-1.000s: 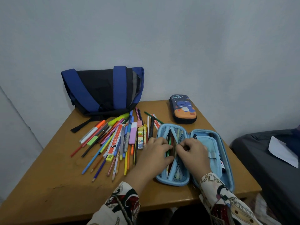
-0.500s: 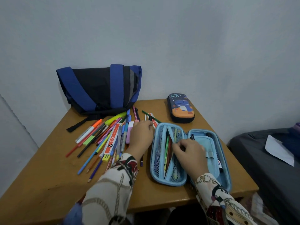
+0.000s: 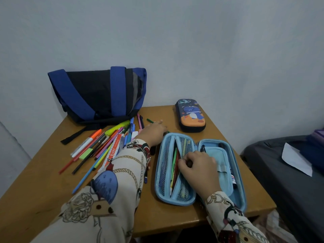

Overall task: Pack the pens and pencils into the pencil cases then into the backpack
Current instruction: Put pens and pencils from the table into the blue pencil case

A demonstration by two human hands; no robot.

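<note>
A light blue pencil case (image 3: 240, 174) lies open on the table, with several pencils (image 3: 174, 165) in its left mesh pocket. My right hand (image 3: 199, 166) rests on the case's middle, its curled fingers pinching the pocket's edge. My left hand (image 3: 154, 131) reaches across the far end of a pile of pens and pencils (image 3: 103, 146), fingers stretched flat toward a green pencil (image 3: 150, 120). What lies under that palm is hidden. A closed dark case with a dinosaur print (image 3: 190, 116) sits at the back right. The blue and black backpack (image 3: 91, 95) leans on the wall behind the pile.
The wooden table (image 3: 40, 186) stands in a corner between white walls. The backpack's black strap (image 3: 73, 136) trails onto the table beside the pile. To the right, past the table edge, is a dark grey bed (image 3: 287, 186) with a white sheet of paper (image 3: 296, 161) on it.
My left hand has left the open case and moved up and left, over the pile to its far end. My right hand has stayed on the case's pocket.
</note>
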